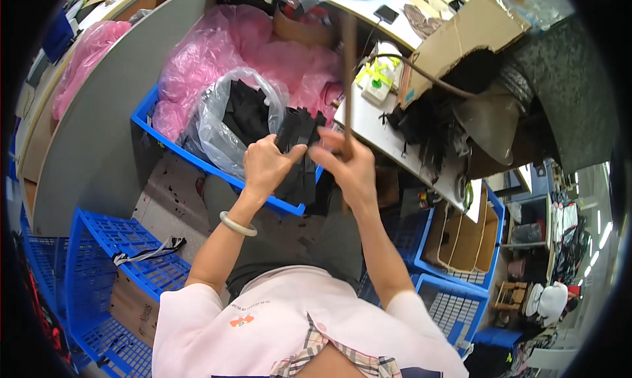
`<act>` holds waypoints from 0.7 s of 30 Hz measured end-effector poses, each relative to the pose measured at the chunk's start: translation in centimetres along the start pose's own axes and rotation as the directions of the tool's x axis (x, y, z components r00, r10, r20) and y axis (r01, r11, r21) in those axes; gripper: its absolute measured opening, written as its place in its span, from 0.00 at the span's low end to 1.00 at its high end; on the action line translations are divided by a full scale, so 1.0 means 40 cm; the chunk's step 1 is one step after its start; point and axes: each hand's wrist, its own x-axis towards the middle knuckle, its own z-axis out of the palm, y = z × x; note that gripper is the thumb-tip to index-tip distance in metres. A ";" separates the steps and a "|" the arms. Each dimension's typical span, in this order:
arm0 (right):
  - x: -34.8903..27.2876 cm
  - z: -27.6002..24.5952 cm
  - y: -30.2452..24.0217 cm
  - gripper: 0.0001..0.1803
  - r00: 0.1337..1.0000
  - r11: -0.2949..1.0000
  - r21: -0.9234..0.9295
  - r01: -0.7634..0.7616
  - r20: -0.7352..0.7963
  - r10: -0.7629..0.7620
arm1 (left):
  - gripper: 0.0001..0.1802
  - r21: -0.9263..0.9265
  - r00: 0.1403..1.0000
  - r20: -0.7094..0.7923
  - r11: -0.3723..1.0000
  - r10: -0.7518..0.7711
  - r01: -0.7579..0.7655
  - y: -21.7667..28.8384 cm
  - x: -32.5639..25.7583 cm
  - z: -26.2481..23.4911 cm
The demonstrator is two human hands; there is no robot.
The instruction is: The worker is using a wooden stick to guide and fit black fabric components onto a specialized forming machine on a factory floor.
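A bundle of black fabric pieces [299,129] hangs in front of me, over the edge of a blue crate [217,171]. My left hand [266,164], with a pale bangle on its wrist, is closed on the bundle's left side, thumb on top. On the other side, my right hand [349,164] is held beside the bundle, thumb and fingers apart and slightly blurred; whether the fingertips touch the fabric is unclear. Just beyond my left hand, a clear plastic bag [220,125] holds more black fabric [247,115].
Pink plastic bags [230,42] fill the crate's far part. A brown upright post [349,69] stands near my right hand. At right, a white worktable [395,138] carries a machine [382,72] and dark cloth. Blue crates [125,266] stand at lower left, others [454,299] at lower right.
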 end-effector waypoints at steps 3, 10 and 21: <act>0.077 0.036 0.029 0.19 0.996 0.998 0.021 -0.063 0.066 0.061 | 0.27 0.130 0.983 0.154 0.989 -0.097 0.077 0.013 -0.027 -0.003; 0.059 0.053 0.112 0.08 0.969 0.920 0.305 -0.246 0.070 0.236 | 0.19 -0.410 0.922 0.378 0.879 -0.077 0.242 -0.054 -0.060 -0.068; 0.037 0.216 0.277 0.11 0.878 0.701 0.600 -0.385 0.004 0.479 | 0.31 -0.960 0.958 0.273 0.039 -0.089 0.277 -0.204 -0.040 0.011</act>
